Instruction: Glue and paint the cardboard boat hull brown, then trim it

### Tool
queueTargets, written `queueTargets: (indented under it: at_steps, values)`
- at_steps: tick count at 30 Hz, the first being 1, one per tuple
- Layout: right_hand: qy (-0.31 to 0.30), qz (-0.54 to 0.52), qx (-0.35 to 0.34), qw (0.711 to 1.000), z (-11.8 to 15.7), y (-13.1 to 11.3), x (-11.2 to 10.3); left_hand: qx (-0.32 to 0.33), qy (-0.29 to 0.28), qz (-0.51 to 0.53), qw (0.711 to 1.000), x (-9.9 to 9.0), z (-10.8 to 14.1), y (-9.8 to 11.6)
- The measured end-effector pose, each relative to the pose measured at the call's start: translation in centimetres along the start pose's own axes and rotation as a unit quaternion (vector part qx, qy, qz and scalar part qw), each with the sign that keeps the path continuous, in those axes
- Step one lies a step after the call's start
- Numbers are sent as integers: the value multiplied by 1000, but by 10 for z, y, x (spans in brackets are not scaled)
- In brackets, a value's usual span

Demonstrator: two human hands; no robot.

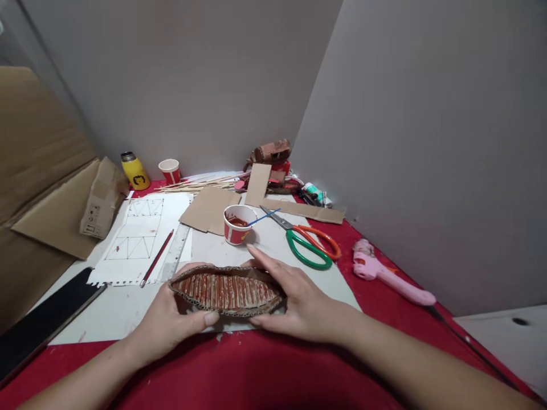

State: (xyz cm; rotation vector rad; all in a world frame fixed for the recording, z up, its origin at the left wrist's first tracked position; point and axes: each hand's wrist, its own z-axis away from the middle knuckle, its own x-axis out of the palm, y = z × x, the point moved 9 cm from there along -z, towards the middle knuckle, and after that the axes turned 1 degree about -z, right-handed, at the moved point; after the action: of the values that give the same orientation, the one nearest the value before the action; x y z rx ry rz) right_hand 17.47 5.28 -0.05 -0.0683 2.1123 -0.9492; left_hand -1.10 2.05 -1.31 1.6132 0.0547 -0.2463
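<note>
— Grey walls meet in a corner behind a red table (265, 376); what's on it?

— White sheets across the middle, and at the near edge both hands around a cardboard boat (226, 289), a long pointed shell of corrugated card, its inside painted red-brown.

— How do the hands sit?

— Left hand (171, 319) cups the boat's 9 o'clock end, thumb curled up against the near wall, fingers hidden behind. Right hand (299, 302) is at the 3 o'clock end, thumb along the near side, fingers loosely spread round the far side, forefinger stretched toward 11 o'clock. Neither is clenched; both are half-open, holding the boat between them. I can't tell whether it rests on the paper or is raised just off it.

— And around it?

— At 12 o'clock from the boat, near it, a paper cup (238, 224) of brown paint with a thin blue brush (265, 216) leaning out. At 1 o'clock, scissors (310, 242) with one orange and one green handle. At 3 o'clock, well apart, a pink glue gun (387, 273). At 10 o'clock, a drawing (137, 239) of triangles, with a red pencil (156, 257) and a clear ruler (175, 253) just beside it. Farther back, cardboard scraps (209, 208), sticks (196, 184), a second cup (170, 170) and a yellow bottle (134, 171). A cardboard box (55, 210) sits at the left.
</note>
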Motion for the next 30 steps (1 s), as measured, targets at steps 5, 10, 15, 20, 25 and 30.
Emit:
queueTargets:
  at_steps: [5,10,15,20,25,30]
  values:
    - [-16,40,-31,999,0,-7,5,4,-6,-29,1000,3,3,1]
    - [0,25,-38,999,1,-9,3,-2,20,-33,999,1,4,5]
    - [52,18,-9,998,-1,-6,-5,-72,26,80,994,9,5,-11]
    - [123,91,16,988,-3,-13,-11,-115,-51,214,969,36,9,-28]
    - [87,82,42,992,-3,-17,7,-125,-39,269,954,44,12,-30]
    - [54,25,51,997,-1,-19,21,-128,2,296,947,43,9,-26]
